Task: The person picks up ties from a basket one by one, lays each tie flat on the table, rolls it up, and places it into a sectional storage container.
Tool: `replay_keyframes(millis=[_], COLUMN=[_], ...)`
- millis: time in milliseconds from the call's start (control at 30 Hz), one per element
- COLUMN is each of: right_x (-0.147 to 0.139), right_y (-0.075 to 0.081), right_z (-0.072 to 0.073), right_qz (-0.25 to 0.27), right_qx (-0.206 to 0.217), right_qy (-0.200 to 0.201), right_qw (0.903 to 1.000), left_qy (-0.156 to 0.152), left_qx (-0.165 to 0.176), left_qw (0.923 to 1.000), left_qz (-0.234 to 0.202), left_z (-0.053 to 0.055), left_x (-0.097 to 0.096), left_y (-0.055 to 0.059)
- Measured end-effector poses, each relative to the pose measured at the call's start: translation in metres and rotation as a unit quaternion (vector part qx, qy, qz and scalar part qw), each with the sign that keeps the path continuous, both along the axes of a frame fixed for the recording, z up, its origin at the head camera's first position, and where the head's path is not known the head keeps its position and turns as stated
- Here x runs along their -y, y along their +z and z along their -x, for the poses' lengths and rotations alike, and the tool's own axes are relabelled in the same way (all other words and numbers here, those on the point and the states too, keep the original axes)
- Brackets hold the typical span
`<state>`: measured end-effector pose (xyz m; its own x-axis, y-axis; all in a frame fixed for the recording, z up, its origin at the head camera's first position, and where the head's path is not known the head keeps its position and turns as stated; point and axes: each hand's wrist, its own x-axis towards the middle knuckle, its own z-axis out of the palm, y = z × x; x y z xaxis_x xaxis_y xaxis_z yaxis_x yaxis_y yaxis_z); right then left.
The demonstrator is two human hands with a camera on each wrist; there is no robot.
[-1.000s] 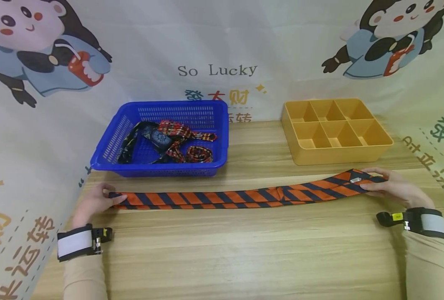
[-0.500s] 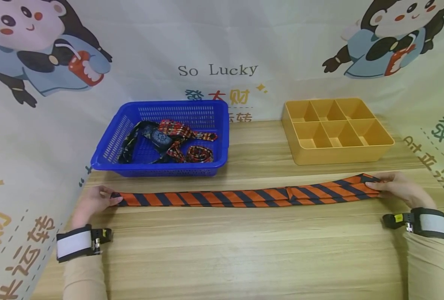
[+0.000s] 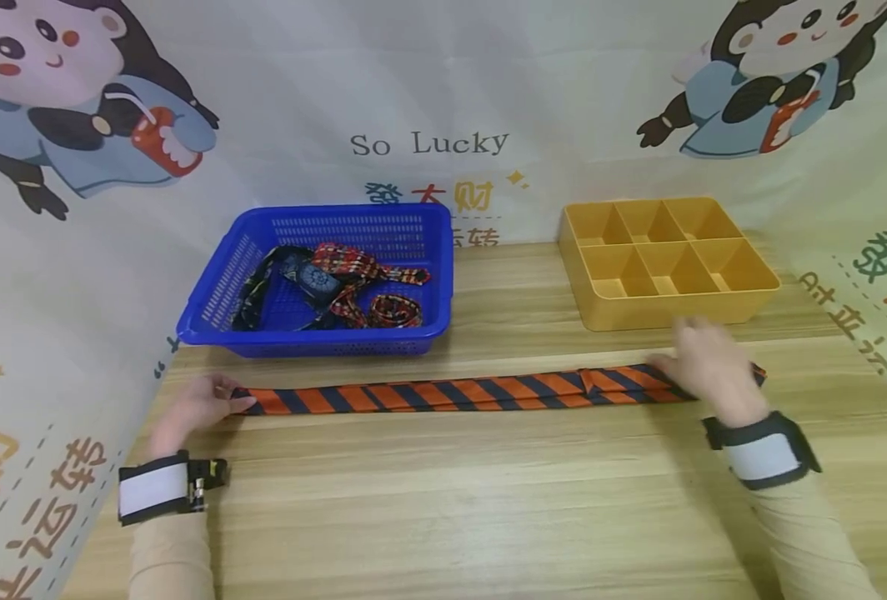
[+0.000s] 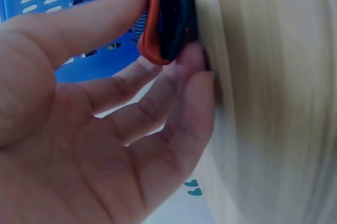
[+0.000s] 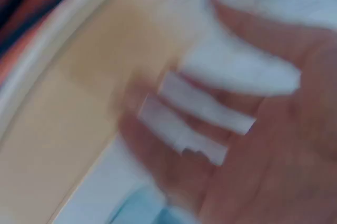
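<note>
An orange and navy striped necktie (image 3: 443, 395) lies stretched sideways along the table, folded lengthwise. My left hand (image 3: 202, 402) pinches its left end between thumb and fingers; in the left wrist view the folded end of the necktie (image 4: 158, 39) shows between them. Above the tie's right part is my right hand (image 3: 709, 367), blurred, its fingers apart and holding nothing. It hides some of the tie, whose right tip sticks out beyond it. The right wrist view is blurred too, with the spread fingers of my right hand (image 5: 210, 124) away from the striped cloth.
Behind the tie on the left stands a blue plastic basket (image 3: 316, 337) with several patterned neckties (image 3: 346, 261) inside. A yellow box (image 3: 684, 311) with several compartments is at the back right. Printed cloth (image 3: 443, 67) hangs behind and at both sides.
My right hand has let go of the tie's right end and moved left over the tie. That end now lies flat on the table. My left hand keeps its pinch, almost still.
</note>
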<state>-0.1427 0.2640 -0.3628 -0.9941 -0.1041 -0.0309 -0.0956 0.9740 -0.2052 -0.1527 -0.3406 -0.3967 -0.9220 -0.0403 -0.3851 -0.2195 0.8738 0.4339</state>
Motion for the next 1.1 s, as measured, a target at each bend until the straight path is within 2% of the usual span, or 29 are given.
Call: replay_keyframes(millis=[33, 67, 100, 167, 233, 300, 333, 433, 533, 667, 800, 933, 1100], right_x=[0.029, 0.058, 0.087, 0.141, 0.188, 0.228, 0.246, 0.286, 0.307, 0.305, 0.273, 0.222, 0.16], right_y=[0.004, 0.006, 0.005, 0.0, -0.009, -0.018, -0.022, -0.032, -0.04, -0.046, -0.049, -0.051, -0.051], right_z=[-0.003, -0.005, -0.007, -0.009, -0.008, -0.004, -0.001, 0.006, 0.01, 0.014, 0.015, 0.015, 0.014], right_qz=[0.019, 0.038, 0.055, 0.077, 0.077, 0.064, 0.055, 0.008, -0.05, -0.087, -0.072, -0.029, 0.045], right_qx=[-0.007, -0.012, -0.018, -0.021, -0.022, -0.016, -0.003, 0.034, 0.084, 0.126, 0.138, 0.161, 0.192], right_qy=[0.062, 0.129, 0.195, 0.304, 0.379, 0.423, 0.434, 0.451, 0.449, 0.442, 0.448, 0.449, 0.417], right_qw=[0.9979, 0.9908, 0.979, 0.9491, 0.9221, 0.9036, 0.899, 0.8919, 0.8879, 0.8839, 0.8803, 0.8786, 0.8871], left_qy=[-0.002, -0.007, -0.013, -0.02, -0.023, -0.02, -0.019, -0.019, -0.016, -0.002, 0.013, 0.013, -0.004], left_qx=[0.002, 0.001, 0.0, -0.001, -0.001, -0.002, -0.003, -0.008, -0.012, -0.013, -0.015, -0.018, -0.032], left_qw=[1.0, 1.0, 0.9999, 0.9998, 0.9997, 0.9998, 0.9998, 0.9998, 0.9997, 0.9999, 0.9998, 0.9997, 0.9995], left_qz=[0.002, 0.005, 0.008, 0.009, 0.006, 0.002, 0.002, 0.007, 0.013, 0.009, 0.008, 0.008, 0.005], left_z=[0.0, -0.001, -0.001, -0.001, -0.002, -0.002, -0.002, -0.001, -0.001, -0.001, -0.001, 0.0, 0.0], left_x=[-0.001, -0.001, -0.001, -0.002, -0.003, -0.003, -0.003, -0.003, -0.002, -0.001, -0.002, -0.002, -0.001], left_y=[0.0, 0.0, 0.0, 0.0, -0.001, -0.002, -0.002, -0.003, -0.004, -0.005, -0.006, -0.007, -0.008])
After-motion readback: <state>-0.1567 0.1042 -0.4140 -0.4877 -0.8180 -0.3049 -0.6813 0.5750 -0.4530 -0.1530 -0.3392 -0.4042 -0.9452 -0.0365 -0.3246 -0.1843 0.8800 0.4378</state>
